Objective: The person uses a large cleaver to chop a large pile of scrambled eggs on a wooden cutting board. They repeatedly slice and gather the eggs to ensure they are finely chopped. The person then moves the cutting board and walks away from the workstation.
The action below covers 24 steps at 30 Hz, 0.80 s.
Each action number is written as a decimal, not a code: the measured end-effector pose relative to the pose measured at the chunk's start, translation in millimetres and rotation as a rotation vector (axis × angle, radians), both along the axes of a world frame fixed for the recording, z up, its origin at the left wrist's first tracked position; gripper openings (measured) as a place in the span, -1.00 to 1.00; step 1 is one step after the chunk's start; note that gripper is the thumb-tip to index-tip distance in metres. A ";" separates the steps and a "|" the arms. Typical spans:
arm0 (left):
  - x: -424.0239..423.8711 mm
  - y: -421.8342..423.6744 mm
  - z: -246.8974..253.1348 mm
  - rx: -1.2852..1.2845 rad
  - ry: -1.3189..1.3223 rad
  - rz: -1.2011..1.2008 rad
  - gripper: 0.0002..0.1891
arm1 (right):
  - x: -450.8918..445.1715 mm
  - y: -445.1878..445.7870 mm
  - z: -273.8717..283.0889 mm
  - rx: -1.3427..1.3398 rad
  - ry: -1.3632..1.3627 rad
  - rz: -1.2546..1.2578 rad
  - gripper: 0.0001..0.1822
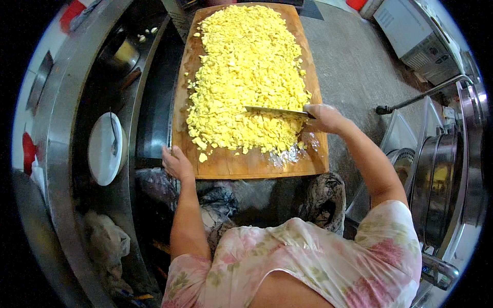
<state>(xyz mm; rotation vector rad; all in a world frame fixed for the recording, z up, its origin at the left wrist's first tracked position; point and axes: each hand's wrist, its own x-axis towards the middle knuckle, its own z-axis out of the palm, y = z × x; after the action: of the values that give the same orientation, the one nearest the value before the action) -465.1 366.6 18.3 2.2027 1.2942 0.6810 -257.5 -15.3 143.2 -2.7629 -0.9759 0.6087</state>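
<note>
Chopped yellow food (246, 77), which looks like scrambled egg, covers most of a large wooden board (246, 169) before me. In my right hand (325, 118) is a broad-bladed knife (277, 111), probably a cleaver. Its blade points left across the near part of the heap; I cannot tell how deep the edge sits. My left hand (178, 163) rests at the board's near left corner with fingers apart, close to the edge of a metal counter. Small loose pieces and a wet shiny patch (283, 158) lie along the board's near side.
On the left metal shelving are a white oval dish (106, 150) with a spoon (114, 138) in it, a metal pot (123, 54) and a plastic bag (108, 242). Round metal pans (435, 184) stand in a rack at right. A white appliance (404, 23) is at far right.
</note>
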 end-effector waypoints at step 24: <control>-8.9 3.6 -5.5 0.126 -0.068 -0.024 -0.48 | -45.0 14.1 15.6 0.009 0.038 0.065 -0.76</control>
<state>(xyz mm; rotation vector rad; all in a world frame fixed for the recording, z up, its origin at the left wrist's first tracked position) -474.0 370.2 12.8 2.2696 1.2201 0.8412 -302.5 -1.3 158.8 -2.7109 -1.0609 0.6625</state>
